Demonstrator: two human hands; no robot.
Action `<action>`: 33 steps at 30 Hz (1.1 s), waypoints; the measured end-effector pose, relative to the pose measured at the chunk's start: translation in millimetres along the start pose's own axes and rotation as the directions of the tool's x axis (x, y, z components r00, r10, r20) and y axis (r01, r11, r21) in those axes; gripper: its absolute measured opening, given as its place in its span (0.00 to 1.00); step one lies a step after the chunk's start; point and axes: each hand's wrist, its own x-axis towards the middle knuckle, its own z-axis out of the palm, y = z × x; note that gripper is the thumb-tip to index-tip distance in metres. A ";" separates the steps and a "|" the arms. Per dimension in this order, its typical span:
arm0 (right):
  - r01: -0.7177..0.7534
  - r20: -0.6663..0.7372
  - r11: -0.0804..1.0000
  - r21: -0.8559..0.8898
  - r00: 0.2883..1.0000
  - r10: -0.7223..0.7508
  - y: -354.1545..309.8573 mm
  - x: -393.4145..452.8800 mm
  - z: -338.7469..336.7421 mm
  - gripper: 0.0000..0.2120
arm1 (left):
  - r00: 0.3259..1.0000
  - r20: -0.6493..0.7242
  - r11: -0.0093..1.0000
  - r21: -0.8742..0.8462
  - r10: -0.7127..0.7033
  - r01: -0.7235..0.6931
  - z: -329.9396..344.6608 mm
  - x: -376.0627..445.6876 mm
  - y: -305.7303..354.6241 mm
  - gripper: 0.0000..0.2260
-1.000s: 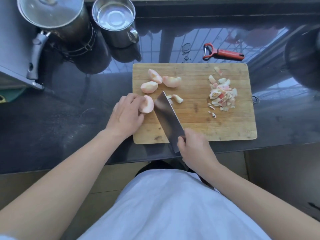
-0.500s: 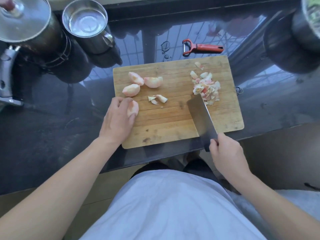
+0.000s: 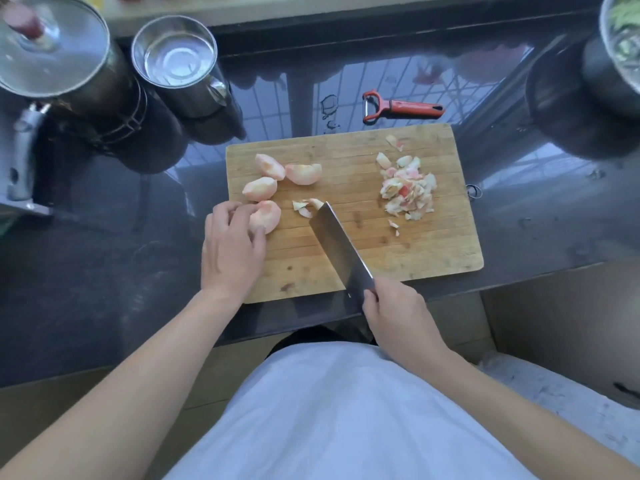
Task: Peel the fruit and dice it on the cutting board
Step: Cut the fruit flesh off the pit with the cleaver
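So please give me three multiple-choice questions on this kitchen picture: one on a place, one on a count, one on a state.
1. Where does the red-handled peeler lie?
A. on the dark countertop beyond the wooden cutting board
B. on the board
C. in the steel cup

2. How many large peeled pink fruit pieces are on the board?
A. two
B. four
C. six

3. What does the right hand do?
A. rests flat
B. holds the peeler
C. grips the steel cleaver

Answers: 1 A, it is on the counter behind the board. 2 B, three lie free, one under the left hand. 3 C, fingers wrap its handle.
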 end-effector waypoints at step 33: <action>-0.057 -0.096 0.986 0.155 0.993 0.072 6.0 35.0 -43.5 0.14 | 0.709 0.213 0.616 0.370 0.672 -0.696 52.5 20.3 -3.7 0.10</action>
